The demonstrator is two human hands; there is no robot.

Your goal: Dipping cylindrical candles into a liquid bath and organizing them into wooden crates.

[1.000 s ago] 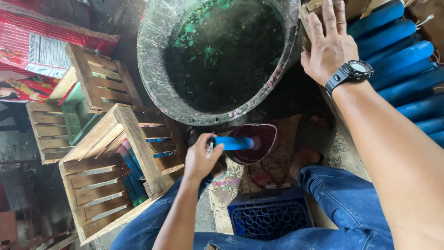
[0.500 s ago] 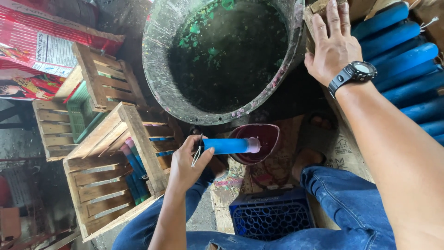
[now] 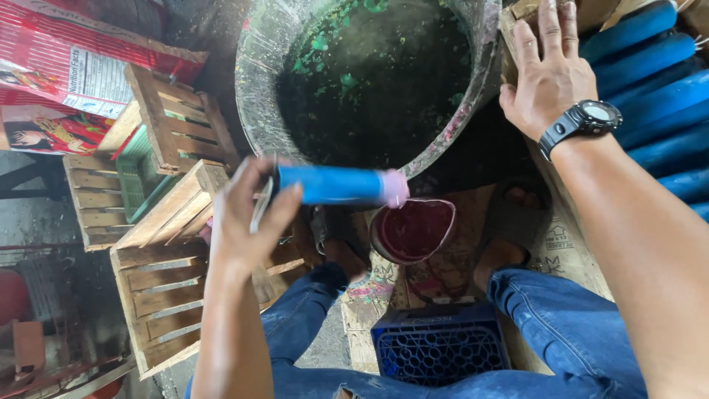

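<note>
My left hand (image 3: 247,218) grips a blue cylinder with a pink tip (image 3: 340,185), held level, its tip pointing right above a small bowl of red paste (image 3: 413,230). My right hand (image 3: 550,77), with a black wristwatch, rests flat with fingers spread on the cardboard edge beside a big round grey basin (image 3: 258,89) stained dark green inside. Several more blue cylinders (image 3: 650,59) lie stacked at the right of that hand.
Wooden slat crates (image 3: 159,295) stand at the left, one holding a green basket (image 3: 136,177). A blue plastic crate (image 3: 439,351) sits between my jeans-clad legs. Printed red sacks (image 3: 52,66) lie at top left. Cardboard covers the floor.
My left hand has lifted the blue cylinder up from the crate and bowl, closer to the camera. The right hand stays on the cardboard edge.
</note>
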